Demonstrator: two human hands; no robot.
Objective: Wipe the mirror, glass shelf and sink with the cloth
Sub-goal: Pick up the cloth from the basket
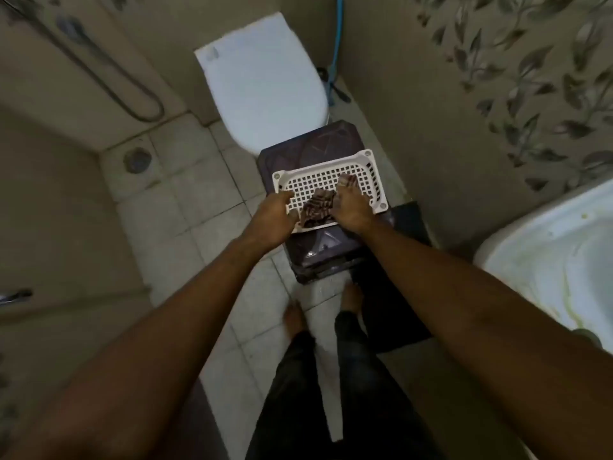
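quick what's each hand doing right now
Left hand: grips the basket by its edge.
Right hand: holds the cloth in the basket.

Open floor [185, 207] at frame left; toilet [265, 84] blocks above the basket [331, 174], wall [464, 127] and sink [557, 260] crowd frame right.

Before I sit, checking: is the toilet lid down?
Down: the white lid lies flat and covers the bowl.
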